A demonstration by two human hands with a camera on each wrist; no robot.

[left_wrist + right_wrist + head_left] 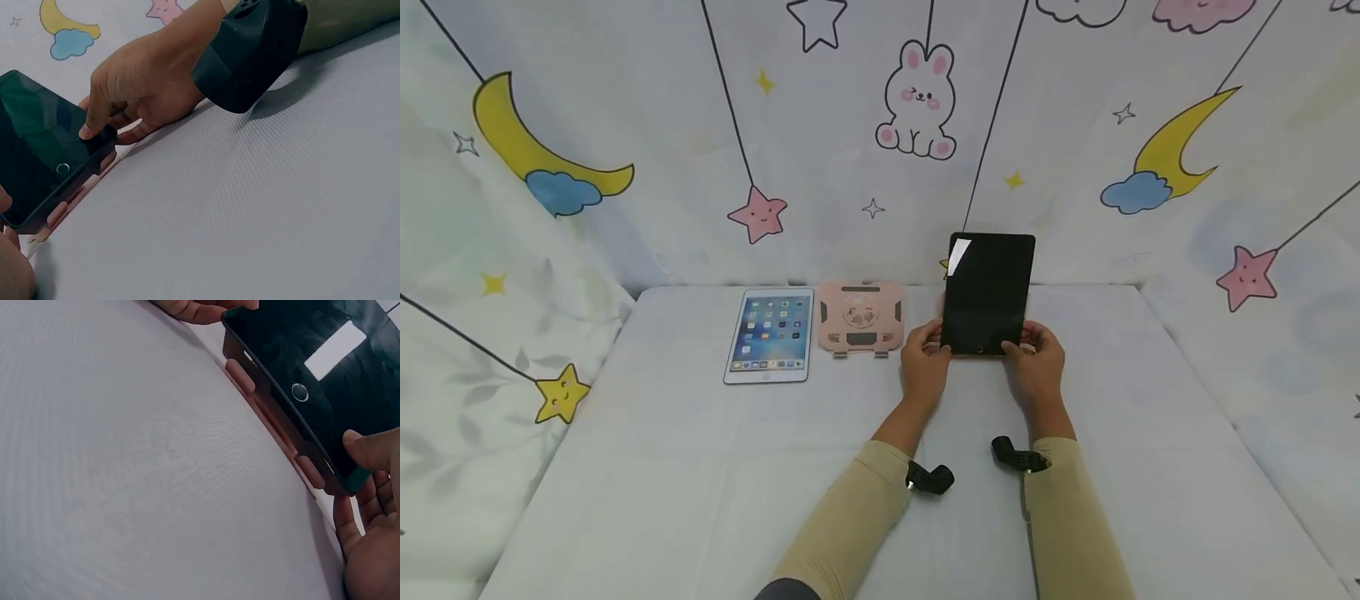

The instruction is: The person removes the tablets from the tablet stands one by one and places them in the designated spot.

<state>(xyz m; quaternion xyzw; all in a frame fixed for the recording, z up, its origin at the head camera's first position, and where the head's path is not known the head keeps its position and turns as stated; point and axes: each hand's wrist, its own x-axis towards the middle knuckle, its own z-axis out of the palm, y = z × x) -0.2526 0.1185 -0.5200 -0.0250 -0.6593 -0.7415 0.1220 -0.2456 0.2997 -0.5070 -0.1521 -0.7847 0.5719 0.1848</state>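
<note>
Both hands hold a black tablet (988, 292) by its lower corners, the one with the home button nearest the person. My left hand (925, 364) has its thumb on the lower left of the glass and fingers behind the edge. At the lower right corner, my right hand (1037, 362) pinches in the same way, its thumb pressing the screen in the right wrist view. A pink case or stand (269, 419) with rounded tabs shows under the tablet's lower edge. Whether the tablet sits fully inside it, I cannot tell.
Left of the hands, a pink tablet case (861, 317) with a round cartoon emblem lies on the white table (700, 475). Beside it is a white tablet (769, 337) with app icons lit. A patterned curtain (842, 167) hangs behind the table.
</note>
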